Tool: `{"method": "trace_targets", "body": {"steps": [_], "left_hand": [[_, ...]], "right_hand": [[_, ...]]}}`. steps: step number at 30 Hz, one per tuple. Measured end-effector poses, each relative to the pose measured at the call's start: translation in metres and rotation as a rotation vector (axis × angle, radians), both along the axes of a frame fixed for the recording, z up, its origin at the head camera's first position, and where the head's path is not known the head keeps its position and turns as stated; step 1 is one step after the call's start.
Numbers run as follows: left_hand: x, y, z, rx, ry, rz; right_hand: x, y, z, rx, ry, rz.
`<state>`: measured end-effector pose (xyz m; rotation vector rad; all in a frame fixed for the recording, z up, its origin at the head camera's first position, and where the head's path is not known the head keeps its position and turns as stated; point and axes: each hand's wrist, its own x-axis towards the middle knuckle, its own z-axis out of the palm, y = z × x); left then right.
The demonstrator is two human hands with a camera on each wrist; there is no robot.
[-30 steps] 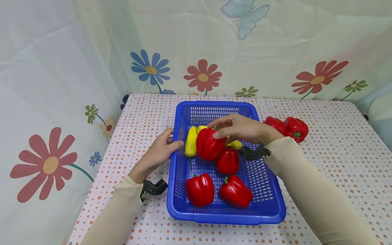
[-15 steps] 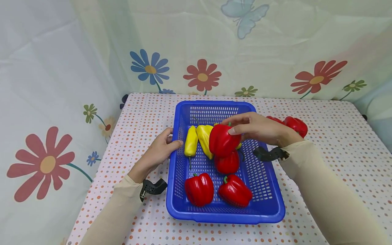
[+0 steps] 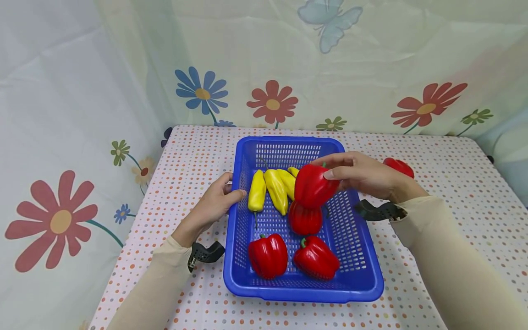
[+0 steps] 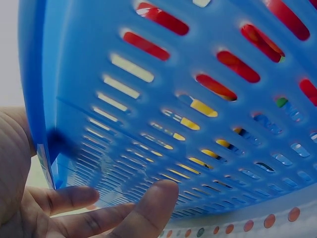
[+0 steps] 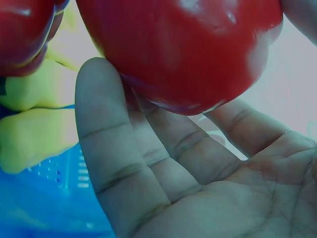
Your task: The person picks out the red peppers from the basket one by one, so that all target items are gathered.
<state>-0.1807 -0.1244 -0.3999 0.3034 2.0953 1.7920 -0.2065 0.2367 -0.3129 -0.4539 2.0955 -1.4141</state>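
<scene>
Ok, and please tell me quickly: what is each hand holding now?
Left hand: gripping the blue basket at its left rim.
Right hand: holding a red pepper.

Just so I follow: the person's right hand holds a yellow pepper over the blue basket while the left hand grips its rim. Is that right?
Not quite: the right hand holds a red pepper, not a yellow one, over the blue basket, as the head view shows. The left hand does grip the rim.
</scene>
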Motion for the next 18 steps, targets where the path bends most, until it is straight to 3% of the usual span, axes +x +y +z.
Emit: {"method": "trace_targets", "body": {"steps": [18], "left_hand": [[0.000,0.000,-0.001,0.001,0.002,-0.003]], "right_hand": [[0.007,0.038,0.001,0.043,0.009,-0.059]]}}
